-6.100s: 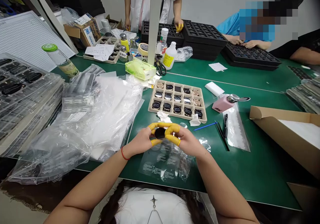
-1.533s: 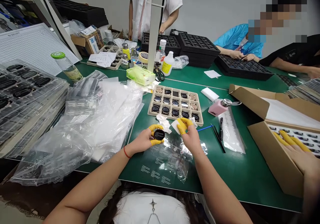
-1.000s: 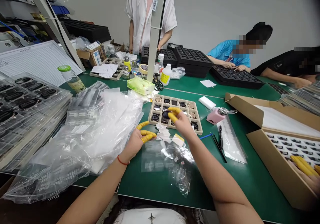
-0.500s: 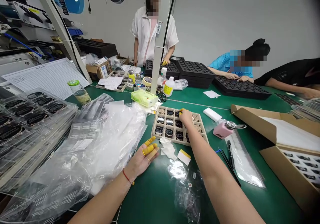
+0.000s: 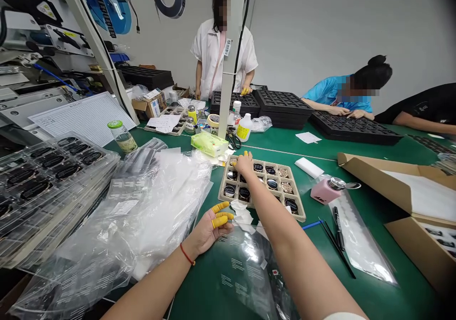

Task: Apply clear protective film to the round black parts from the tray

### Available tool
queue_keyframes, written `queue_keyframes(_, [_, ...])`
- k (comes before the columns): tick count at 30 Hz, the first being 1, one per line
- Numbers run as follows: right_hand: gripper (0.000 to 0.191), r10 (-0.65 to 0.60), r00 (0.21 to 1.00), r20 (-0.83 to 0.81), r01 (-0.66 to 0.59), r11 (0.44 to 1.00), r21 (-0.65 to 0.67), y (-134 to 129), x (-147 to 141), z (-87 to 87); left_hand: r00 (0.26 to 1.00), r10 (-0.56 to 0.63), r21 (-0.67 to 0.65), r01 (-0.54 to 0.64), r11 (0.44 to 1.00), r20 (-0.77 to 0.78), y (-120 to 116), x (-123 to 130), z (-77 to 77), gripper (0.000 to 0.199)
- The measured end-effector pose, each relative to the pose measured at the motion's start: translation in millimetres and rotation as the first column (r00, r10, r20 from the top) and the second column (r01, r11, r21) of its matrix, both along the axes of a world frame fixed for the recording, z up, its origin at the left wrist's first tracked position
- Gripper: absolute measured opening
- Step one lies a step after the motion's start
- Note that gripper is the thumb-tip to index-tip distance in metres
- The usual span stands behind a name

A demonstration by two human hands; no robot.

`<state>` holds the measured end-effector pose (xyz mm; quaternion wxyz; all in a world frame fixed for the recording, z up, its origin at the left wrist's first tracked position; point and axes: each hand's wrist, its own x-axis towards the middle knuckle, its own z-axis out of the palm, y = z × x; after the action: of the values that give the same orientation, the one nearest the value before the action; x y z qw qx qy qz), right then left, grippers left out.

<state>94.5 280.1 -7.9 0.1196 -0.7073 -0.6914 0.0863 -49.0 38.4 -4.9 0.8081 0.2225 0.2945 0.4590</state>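
Observation:
A beige compartment tray holds several round, dark-faced pieces that look like watch heads; a few are gold. My right hand reaches over its back left compartments, thumb and fingers apart, with yellow finger covers on the tips. Whether it touches a piece there is hidden. In front of the tray's left corner, my left hand is palm up and open, yellow-covered fingers spread. Below its fingertips lies a clear plastic sheet with white print; contact with it is unclear. Crumpled white tissue sits between hand and tray.
Clear plastic bags and stacked clear trays fill the left. Right of the tray are a pink pump bottle, a black pen and a cardboard box. A post rises behind; co-workers sit and stand beyond.
My right hand has moved left across the tray from a middle compartment to the back left. The printed plastic sheet now spreads wider below my left hand, which has shifted slightly right.

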Motion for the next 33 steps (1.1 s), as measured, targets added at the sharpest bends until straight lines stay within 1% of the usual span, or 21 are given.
queue_keyframes(4, [0.024,-0.012,0.997,-0.07,0.013,1.0,0.008,-5.4,1.7,4.7,0.999,-0.008,0.026,0.01,1.0,-0.049,2.6,2.3,-1.0,0.045])
queue_keyframes(8, [0.023,0.041,0.987,-0.158,-0.025,0.994,0.103,-25.3,3.4,14.1,0.997,0.001,0.056,0.003,0.998,-0.072,6.4,0.8,-2.2,0.044])
queue_keyframes(11, [0.023,0.098,0.969,-0.229,-0.064,0.986,0.151,-59.3,5.9,25.5,0.996,0.023,0.065,-0.017,0.998,-0.086,7.1,-0.5,-4.5,0.044])
queue_keyframes(13, [0.021,0.182,0.934,-0.306,-0.142,0.979,0.149,-95.4,10.1,31.2,0.991,0.034,0.077,-0.024,0.997,-0.133,5.9,-0.3,-6.2,0.047])
queue_keyframes(14, [0.018,0.246,0.901,-0.356,-0.208,0.968,0.143,-116.9,13.1,32.7,0.985,0.034,0.09,-0.019,0.996,-0.168,4.9,0.2,-6.9,0.051])
queue_keyframes(15, [0.016,0.349,0.819,-0.456,-0.312,0.937,0.157,-139.6,16.7,33.3,0.978,0.027,0.112,-0.004,0.994,-0.206,3.6,1.0,-7.3,0.055])
queue_keyframes(16, [0.015,0.45,0.717,-0.532,-0.424,0.888,0.18,-162.5,20.6,33.2,0.971,0.009,0.141,0.026,0.99,-0.24,2.1,2.0,-7.5,0.059])
queue_keyframes(17, [0.014,0.521,0.64,-0.565,-0.503,0.84,0.205,-184.2,24.8,32.6,0.963,-0.021,0.176,0.071,0.982,-0.269,0.3,3.3,-7.5,0.062])
queue_keyframes(18, [0.016,0.555,0.595,-0.582,-0.536,0.813,0.226,-203.7,29.0,31.8,0.955,-0.057,0.214,0.124,0.969,-0.292,-1.9,4.7,-7.1,0.064])
queue_keyframes(19, [0.018,0.568,0.569,-0.594,-0.553,0.799,0.235,-220.2,33.1,31.1,0.947,-0.091,0.254,0.173,0.952,-0.307,-4.4,6.2,-6.5,0.064])
queue_keyframes(21, [0.024,0.545,0.561,-0.623,-0.531,0.814,0.234,-243.1,40.4,30.5,0.935,-0.142,0.315,0.248,0.916,-0.324,-10.5,9.4,-4.0,0.067])
queue_keyframes(23, [0.028,0.51,0.561,-0.652,-0.502,0.836,0.222,-254.7,45.5,30.5,0.929,-0.161,0.34,0.278,0.898,-0.334,-17.5,12.5,0.3,0.071])
queue_keyframes(26, [0.025,0.466,0.567,-0.679,-0.462,0.863,0.205,-260.8,47.6,28.7,0.924,-0.162,0.331,0.282,0.9,-0.346,-27.5,17.0,8.2,0.073])
queue_keyframes(28, [0.017,0.381,0.548,-0.745,-0.416,0.896,0.153,-261.9,46.6,25.5,0.925,-0.157,0.33,0.276,0.903,-0.345,-32.3,19.8,12.2,0.07])
queue_keyframes(30, [0.016,0.272,0.541,-0.796,-0.37,0.927,0.065,-262.7,45.1,22.1,0.922,-0.15,0.343,0.278,0.897,-0.357,-35.2,21.9,13.7,0.068])
queue_keyframes(31, [0.017,0.241,0.563,-0.791,-0.355,0.934,0.033,-263.5,44.3,21.0,0.917,-0.14,0.352,0.28,0.893,-0.375,-35.9,22.7,13.2,0.068])
queue_keyframes(32, [0.017,0.238,0.6,-0.763,-0.341,0.94,0.025,-264.9,43.5,20.6,0.909,-0.13,0.359,0.284,0.889,-0.397,-36.3,23.2,12.0,0.068])
queue_keyframes(33, [0.014,0.261,0.644,-0.719,-0.335,0.941,0.042,-267.0,42.6,20.9,0.9,-0.12,0.363,0.287,0.886,-0.419,-36.5,23.6,10.2,0.067])
